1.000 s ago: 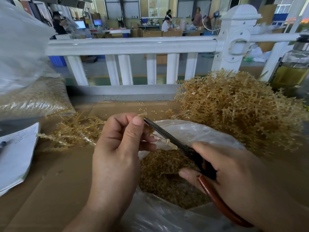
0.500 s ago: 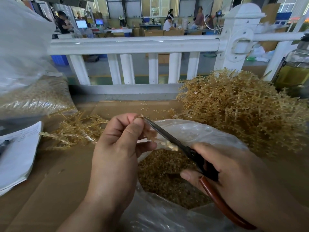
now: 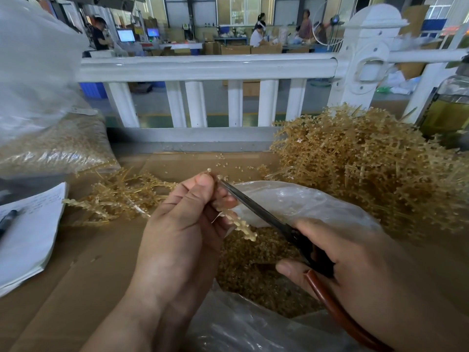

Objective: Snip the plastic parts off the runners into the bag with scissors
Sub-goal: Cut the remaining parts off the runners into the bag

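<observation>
State of left hand (image 3: 182, 224): closed in a pinch. Thumb and curled fingers grip a tan plastic runner strip (image 3: 241, 226) near its top end. The rest of the runner strip hangs down and to the right from the fingers, with small nubs of parts along it. It sits over the mouth of the clear plastic bag (image 3: 299, 201).

State of right hand (image 3: 355, 270): wrapped round the red-brown handle of the black-bladed scissors (image 3: 264, 215). Thumb lies on top, one fingertip shows below the handle. Blades point up and left, tip right at the left thumb tip and the top end of the runner strip. Blades read as one thin line. Can't tell if there is a gap between them or if they are on a part.

Bag lies open on the brown cardboard surface (image 3: 76, 280), between and below both hands, near rim slumped toward the camera. Inside is a heap of loose tan snipped parts (image 3: 253, 275), directly under the hanging strip and the scissors.

Stock: big tangled pile of tan runners (image 3: 368, 174) on the surface just right of the bag. A smaller flat pile of runners (image 3: 119, 196) lies left of the left hand, partly hidden behind it.

Rest:
- second clear bag full of tan parts (image 3: 55, 146), far left
- stack of white paper sheets (image 3: 30, 237) with a dark pen (image 3: 7, 221) at its left edge
- glass bottle of yellowish liquid (image 3: 446, 110), far right, behind the big pile
- white railing (image 3: 203, 64) along the back of the surface
- a few stray parts on the cardboard near the railing
</observation>
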